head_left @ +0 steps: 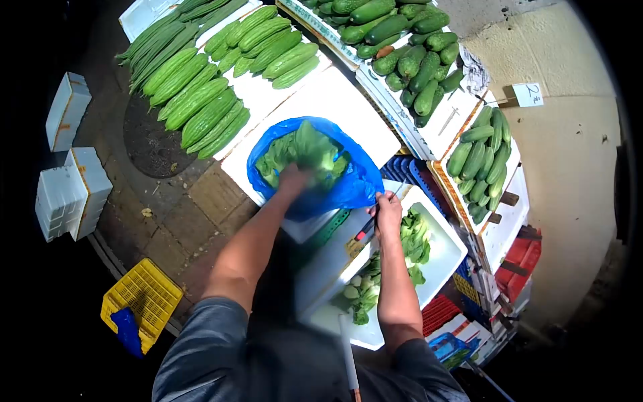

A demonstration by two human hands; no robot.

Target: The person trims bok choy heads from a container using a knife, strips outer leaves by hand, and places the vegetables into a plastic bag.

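A blue plastic bag (365, 175) lies wide open on a white foam surface in front of me, with leafy greens (309, 144) inside, probably bok choy. My left hand (295, 179) reaches into the bag among the leaves; blur and leaves hide its fingers. At the bag's right edge, my right hand (387, 213) is closed, pinching the plastic rim. Below my right forearm, a white foam box (439, 264) holds more bok choy (415, 241). A small red and black object (365, 231) lies near my right hand; I cannot tell its kind.
Ridged light-green gourds (207, 117) and long beans (157, 57) lie at the upper left. Green cucumbers (422, 70) fill the upper right, and more cucumbers (485, 161) sit beside a price card (528, 94). A yellow crate (144, 301) and foam boxes (74, 194) stand on the left ground.
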